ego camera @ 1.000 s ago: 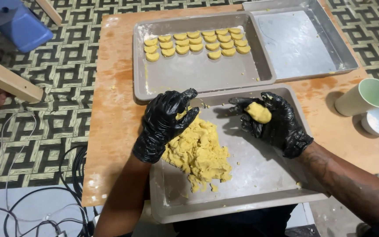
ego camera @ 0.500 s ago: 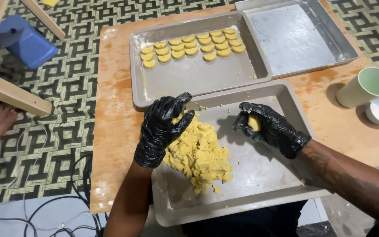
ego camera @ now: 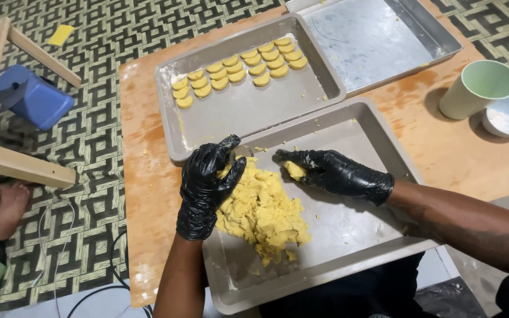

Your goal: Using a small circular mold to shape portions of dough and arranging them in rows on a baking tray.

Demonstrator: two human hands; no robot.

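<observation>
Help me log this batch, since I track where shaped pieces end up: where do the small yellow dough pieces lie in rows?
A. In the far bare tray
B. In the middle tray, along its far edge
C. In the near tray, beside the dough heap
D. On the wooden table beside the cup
B: the shaped dough pieces lie in rows along the far edge of the middle tray, while the near tray holds only the loose dough heap.

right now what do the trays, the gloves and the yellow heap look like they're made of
Near tray: dull grey metal, probably aluminium, with a scuffed matte sheen.
Gloves on the left hand and right hand: thin black rubbery film, likely nitrile, glossy and wrinkled.
Yellow heap: soft crumbly dough, torn into ragged lumps.
</observation>
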